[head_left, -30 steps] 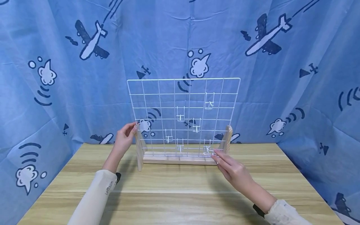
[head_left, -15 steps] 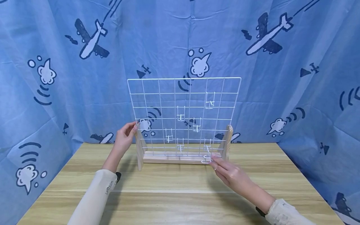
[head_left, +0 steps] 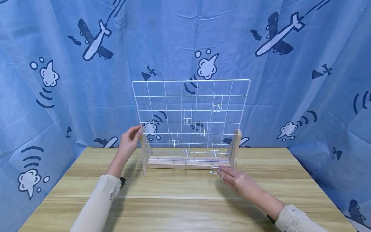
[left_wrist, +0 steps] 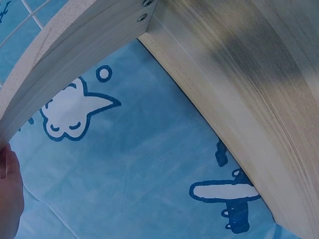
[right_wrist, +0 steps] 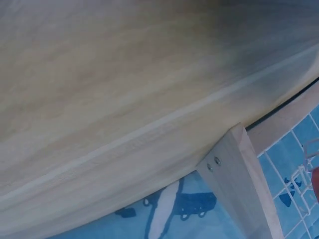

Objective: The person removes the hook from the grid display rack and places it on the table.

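A white wire grid panel (head_left: 189,95) stands upright in a wooden stand (head_left: 174,167) on the table. Several white wire hooks hang on it, one high on the right (head_left: 217,107) and another low on the right (head_left: 214,152). My left hand (head_left: 129,140) grips the top of the stand's left upright (head_left: 144,158); in the left wrist view its fingers (left_wrist: 11,189) touch that wooden edge. My right hand (head_left: 239,182) pinches a loose white wire hook (head_left: 214,167) in front of the stand's base, apart from the grid. The fingers hide part of this hook.
The stand's right upright (head_left: 236,145) rises just behind my right hand, and shows with its screws in the right wrist view (right_wrist: 244,174). Wood-grain table (head_left: 174,206) stretches toward me. A blue curtain (head_left: 162,38) with airplane prints hangs behind and at both sides.
My right hand has drawn the wire hook down and toward me, away from the grid's lower right. My left hand has stayed on the upright. The head view has shifted slightly.
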A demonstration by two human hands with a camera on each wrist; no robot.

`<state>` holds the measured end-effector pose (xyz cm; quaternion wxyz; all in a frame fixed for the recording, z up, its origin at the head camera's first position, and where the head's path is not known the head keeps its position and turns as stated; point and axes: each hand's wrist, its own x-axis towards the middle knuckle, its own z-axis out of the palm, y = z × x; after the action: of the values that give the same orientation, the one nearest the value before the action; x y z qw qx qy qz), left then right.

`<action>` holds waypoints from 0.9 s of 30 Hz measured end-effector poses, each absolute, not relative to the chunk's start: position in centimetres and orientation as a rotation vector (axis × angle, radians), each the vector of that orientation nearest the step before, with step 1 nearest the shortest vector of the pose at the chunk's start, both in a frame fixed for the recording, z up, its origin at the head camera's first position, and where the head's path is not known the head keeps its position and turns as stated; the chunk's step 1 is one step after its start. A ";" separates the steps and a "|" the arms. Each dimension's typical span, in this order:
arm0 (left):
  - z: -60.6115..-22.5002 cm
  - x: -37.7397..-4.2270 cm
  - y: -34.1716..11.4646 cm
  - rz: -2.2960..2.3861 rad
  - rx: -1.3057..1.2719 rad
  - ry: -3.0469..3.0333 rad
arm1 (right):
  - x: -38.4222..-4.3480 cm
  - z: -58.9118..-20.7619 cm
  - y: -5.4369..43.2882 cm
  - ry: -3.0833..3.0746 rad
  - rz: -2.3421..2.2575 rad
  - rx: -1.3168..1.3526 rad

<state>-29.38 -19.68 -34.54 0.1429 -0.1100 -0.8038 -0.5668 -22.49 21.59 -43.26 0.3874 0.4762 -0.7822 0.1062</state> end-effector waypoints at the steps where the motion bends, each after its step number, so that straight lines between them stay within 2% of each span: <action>1: -34.2 -29.1 -19.5 -1.633 -0.315 -2.323 | -22.6 -43.4 21.7 -2.002 0.266 1.215; 8: -33.1 -27.9 -19.0 -1.623 -0.302 -2.328 | -22.8 -43.7 22.1 -2.073 0.216 1.233; 18: -33.5 -28.2 -19.1 -1.638 -0.306 -2.318 | -23.0 -44.3 22.4 -2.223 0.094 1.230; 27: -36.0 -30.8 -20.3 -1.627 -0.333 -2.288 | -23.4 -44.9 22.4 -2.226 0.020 1.245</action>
<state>-30.81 -20.29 -36.01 0.1567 -0.1162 -0.7994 -0.5683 -23.42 22.40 -44.90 0.2911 0.4670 -0.8349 0.0075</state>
